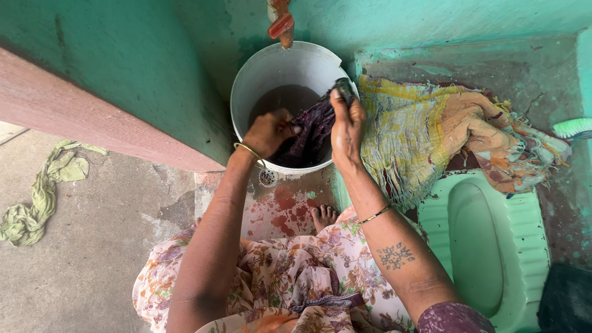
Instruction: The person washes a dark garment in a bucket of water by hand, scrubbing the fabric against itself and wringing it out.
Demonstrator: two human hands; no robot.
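A dark purple cloth (pixel 311 132), wet and crumpled, hangs over the right rim of a round white bucket (pixel 259 74), part of it inside and part bunched at the edge. The bucket stands upright on the floor against the green wall, holding murky water low down. The cloth is gripped at two places, its folds gathered and twisted between them.
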